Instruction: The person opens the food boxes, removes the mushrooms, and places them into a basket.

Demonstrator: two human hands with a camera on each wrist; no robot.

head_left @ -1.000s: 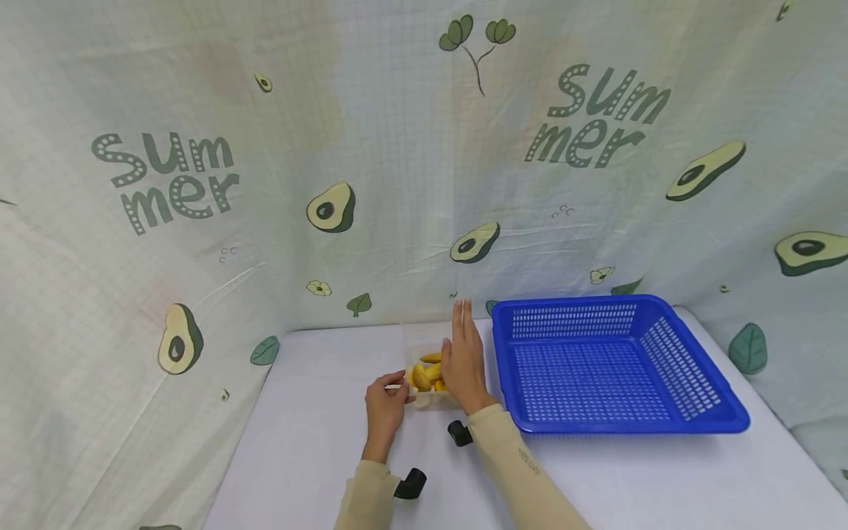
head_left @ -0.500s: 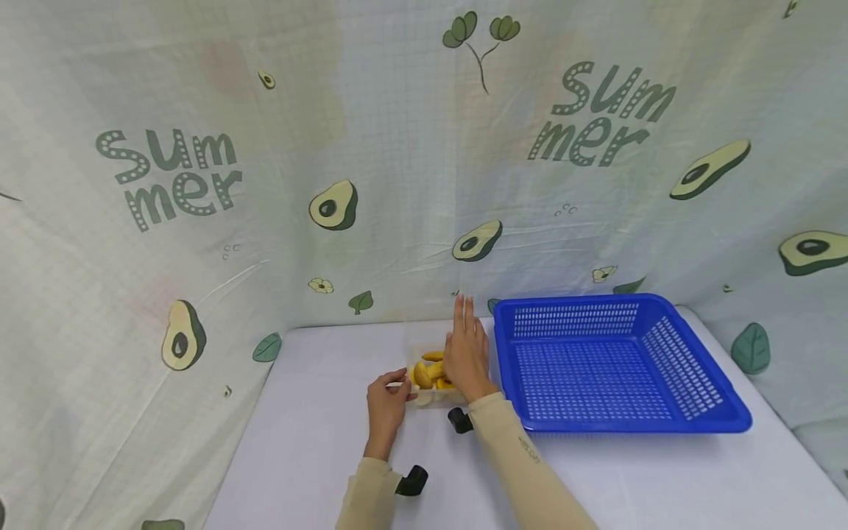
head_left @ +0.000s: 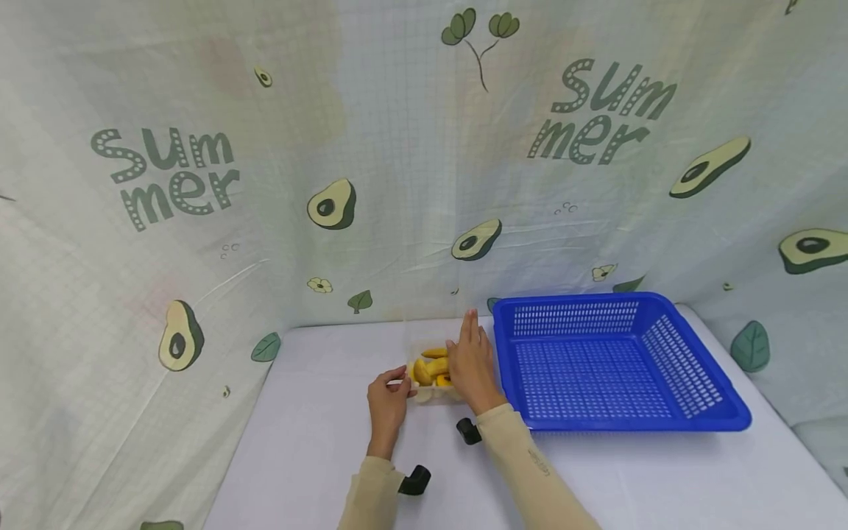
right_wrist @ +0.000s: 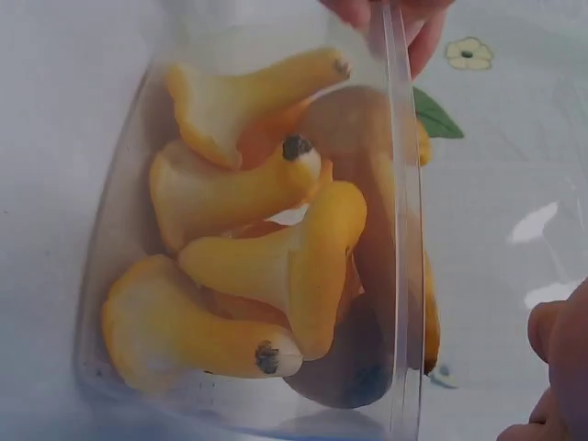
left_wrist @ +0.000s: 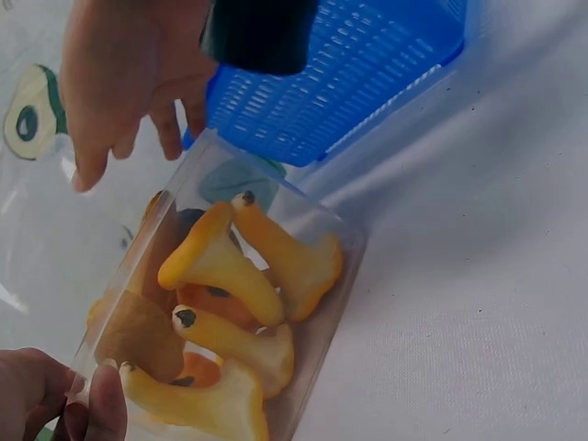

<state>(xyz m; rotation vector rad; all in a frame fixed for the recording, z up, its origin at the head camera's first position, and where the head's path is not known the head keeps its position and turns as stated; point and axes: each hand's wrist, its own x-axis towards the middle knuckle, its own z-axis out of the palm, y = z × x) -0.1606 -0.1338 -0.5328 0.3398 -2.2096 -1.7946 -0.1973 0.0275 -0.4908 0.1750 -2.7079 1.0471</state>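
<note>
A clear plastic container (head_left: 437,395) holds several yellow mushrooms (left_wrist: 241,344), trumpet-shaped with dark stem ends. My left hand (head_left: 386,405) pinches the container's rim at its left side, thumb against fingers, as the left wrist view shows up close. On the opposite side is my right hand (head_left: 473,368), its fingers extended away from me. It covers the container's right end in the head view. The left wrist view shows this right hand (left_wrist: 129,83) beyond the rim with nothing in its fingers. Darker rounded shapes (right_wrist: 354,354) show through the container wall in the right wrist view.
A large blue plastic basket (head_left: 626,427) stands just right of my right hand. Behind the white table (head_left: 318,456) hangs a curtain (head_left: 397,147) printed with avocados. Black camera mounts (head_left: 415,480) stick out from both wrists.
My right hand has moved slightly right and back toward me along the container's right side. My left hand keeps its place at the rim.
</note>
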